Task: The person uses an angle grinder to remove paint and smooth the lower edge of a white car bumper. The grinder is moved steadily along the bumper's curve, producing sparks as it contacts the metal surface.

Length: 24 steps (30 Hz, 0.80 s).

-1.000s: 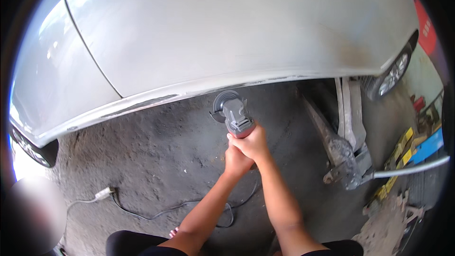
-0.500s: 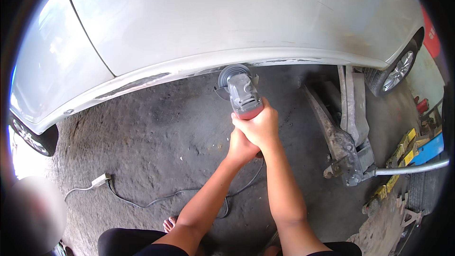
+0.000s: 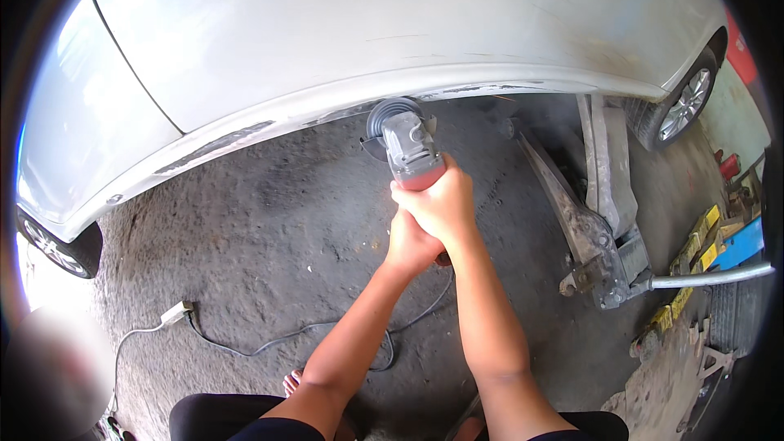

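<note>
Here the left hand (image 3: 412, 242) and the right hand (image 3: 443, 198) are both closed tightly around the grinder (image 3: 412, 147), just above the middle of the frame; its disc (image 3: 384, 117) is at the car's (image 3: 327, 24) lower edge; the jack (image 3: 606, 269) stands at right.

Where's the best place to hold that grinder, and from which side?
Probably around the red body of the grinder, coming from the wearer's side. The tool points away from the wearer, with the round disc at its far end beside the car's sill, so the near end keeps the grip behind the disc.
</note>
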### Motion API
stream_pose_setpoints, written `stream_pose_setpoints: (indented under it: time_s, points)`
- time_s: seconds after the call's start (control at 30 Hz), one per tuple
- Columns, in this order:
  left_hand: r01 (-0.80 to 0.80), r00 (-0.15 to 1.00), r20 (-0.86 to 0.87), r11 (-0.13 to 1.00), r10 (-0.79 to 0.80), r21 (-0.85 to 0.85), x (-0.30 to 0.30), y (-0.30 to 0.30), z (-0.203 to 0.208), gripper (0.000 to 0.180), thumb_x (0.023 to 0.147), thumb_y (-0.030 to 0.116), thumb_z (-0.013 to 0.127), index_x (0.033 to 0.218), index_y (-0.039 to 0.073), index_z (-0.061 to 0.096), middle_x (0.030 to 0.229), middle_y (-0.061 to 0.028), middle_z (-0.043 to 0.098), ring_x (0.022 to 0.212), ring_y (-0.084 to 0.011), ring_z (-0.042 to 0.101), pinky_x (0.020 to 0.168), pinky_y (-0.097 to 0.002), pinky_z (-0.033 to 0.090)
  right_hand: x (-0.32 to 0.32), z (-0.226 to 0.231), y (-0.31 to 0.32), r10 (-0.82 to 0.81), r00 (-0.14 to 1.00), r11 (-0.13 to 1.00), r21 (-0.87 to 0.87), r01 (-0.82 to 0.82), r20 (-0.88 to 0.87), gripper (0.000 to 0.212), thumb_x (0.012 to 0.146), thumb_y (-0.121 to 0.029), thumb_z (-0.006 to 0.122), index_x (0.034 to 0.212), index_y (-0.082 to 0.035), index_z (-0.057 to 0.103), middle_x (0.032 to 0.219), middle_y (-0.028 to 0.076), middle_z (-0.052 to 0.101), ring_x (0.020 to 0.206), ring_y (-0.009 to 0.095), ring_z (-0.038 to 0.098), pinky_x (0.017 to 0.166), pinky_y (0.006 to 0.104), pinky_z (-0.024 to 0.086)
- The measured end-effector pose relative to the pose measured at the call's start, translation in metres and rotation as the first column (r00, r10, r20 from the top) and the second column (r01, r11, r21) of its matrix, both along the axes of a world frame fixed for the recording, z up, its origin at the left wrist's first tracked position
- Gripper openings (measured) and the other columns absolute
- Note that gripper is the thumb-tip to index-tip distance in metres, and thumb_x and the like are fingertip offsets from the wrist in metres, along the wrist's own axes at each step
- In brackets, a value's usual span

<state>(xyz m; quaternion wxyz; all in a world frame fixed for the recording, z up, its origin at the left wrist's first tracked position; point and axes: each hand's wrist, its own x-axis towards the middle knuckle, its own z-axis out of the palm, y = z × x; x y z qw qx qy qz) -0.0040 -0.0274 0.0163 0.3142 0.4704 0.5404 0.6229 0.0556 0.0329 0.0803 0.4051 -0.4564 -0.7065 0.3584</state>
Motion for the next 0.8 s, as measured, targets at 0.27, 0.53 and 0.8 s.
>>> stream_pose_setpoints:
  time_s: [0.27,0.53,0.8]
  points:
    - [-0.015,0.998,0.054,0.998,0.012,0.054,0.006,-0.001,-0.003,0.059,0.082,0.021,0.089,0.129,-0.001,0.060,0.111,-0.0153,0.074,0.092,-0.0192,0.075,0.069,-0.0366,0.061,0.003,0.011,-0.006,0.037,0.998,0.998,0.047,-0.039,0.040,0.055,0.069,-0.026,0.094,0.106,0.004,0.069,0.097,0.022,0.079,0.089,0.037,0.080,0.080,0.0447,0.063]
    - [0.008,0.995,0.096,0.996,0.000,-0.089,0.005,0.000,0.002,0.068,0.084,0.022,0.088,0.139,-0.001,0.054,0.124,-0.0135,0.070,0.108,-0.0214,0.070,0.089,-0.0383,0.058,0.001,0.007,0.002,0.028,0.999,0.998,-0.051,-0.026,0.045,0.057,0.068,-0.027,0.094,0.109,0.004,0.070,0.099,0.023,0.079,0.092,0.038,0.079,0.082,0.0450,0.063]
    - [0.006,0.996,0.088,0.999,-0.010,0.044,0.015,-0.002,0.003,0.066,0.083,0.020,0.088,0.136,0.000,0.053,0.114,-0.0130,0.072,0.088,-0.0192,0.073,0.070,-0.0363,0.061,0.010,0.025,-0.006,0.038,0.992,0.999,0.014,-0.040,0.120,0.055,0.068,-0.029,0.094,0.106,0.003,0.070,0.098,0.024,0.078,0.091,0.039,0.079,0.082,0.0461,0.062]
